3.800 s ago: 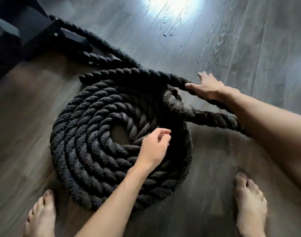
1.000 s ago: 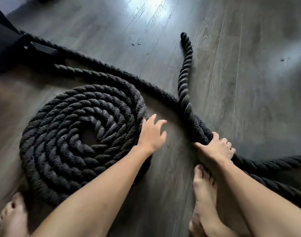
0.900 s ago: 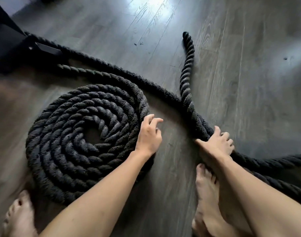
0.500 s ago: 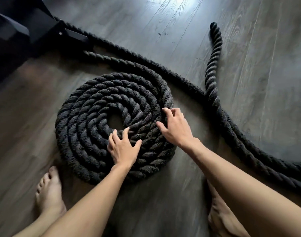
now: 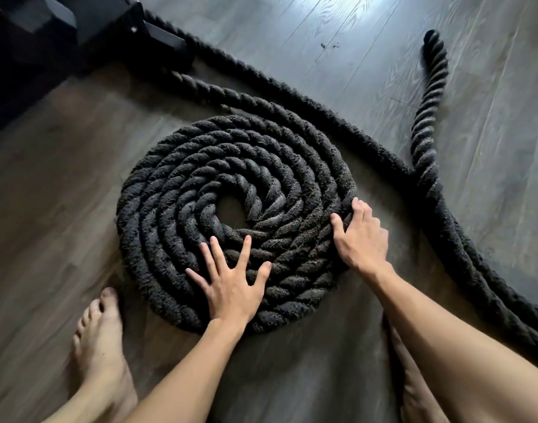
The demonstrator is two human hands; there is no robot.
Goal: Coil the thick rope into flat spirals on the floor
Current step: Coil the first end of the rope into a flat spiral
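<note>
one rope (image 5: 170, 215) stretch behind dark equipment (image 5: 109, 22)

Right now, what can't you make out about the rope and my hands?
Head view only.
Rope's far run: vanishes behind the black base.
Near run: cut off by the right edge.
Right hand: fingertips hidden, curled at the coil's outer turn.
Left hand: covers the turns beneath.
Free end: motion-blurred.

The rope (image 5: 466, 257) runs off the edge at 4 o'clock and disappears behind a black stand (image 5: 109, 22) at 11 o'clock; its loose end (image 5: 434, 56) at 2 o'clock is blurred. The right grip (image 5: 362, 239) hides its fingertips beyond the rim of the coil (image 5: 231, 166). Specks (image 5: 329, 45) at 1 o'clock: unidentifiable.
</note>
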